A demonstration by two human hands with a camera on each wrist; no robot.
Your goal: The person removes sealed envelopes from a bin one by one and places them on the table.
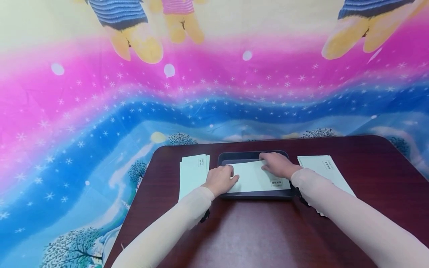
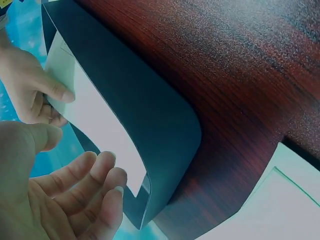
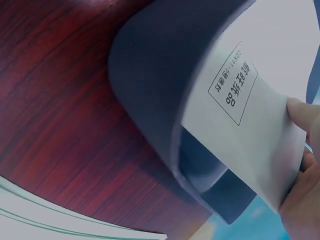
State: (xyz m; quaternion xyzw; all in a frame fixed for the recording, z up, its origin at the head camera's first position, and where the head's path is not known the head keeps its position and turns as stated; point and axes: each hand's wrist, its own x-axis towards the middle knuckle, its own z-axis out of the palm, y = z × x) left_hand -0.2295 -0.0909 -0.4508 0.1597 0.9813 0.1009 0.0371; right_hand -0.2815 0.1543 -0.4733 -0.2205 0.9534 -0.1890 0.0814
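A pale green envelope (image 1: pixel 251 178) with a small printed box lies over a dark shallow tray (image 1: pixel 258 195). My right hand (image 1: pixel 277 163) pinches the far edge of the envelope near its right end; the right wrist view shows the thumb on top of the paper (image 3: pixel 260 140) and fingers beneath. At the envelope's left end is my left hand (image 1: pixel 219 180). In the left wrist view its fingers (image 2: pixel 90 175) are loosely bent beside the paper, with nothing held between them and the thumb.
Left of the tray lies a stack of pale green envelopes (image 1: pixel 191 175). Another stack (image 1: pixel 320 169) lies to the right, partly behind the right forearm. Everything stands on a dark red wooden table (image 1: pixel 254 230), with a colourful printed cloth (image 1: pixel 214 82) hanging behind.
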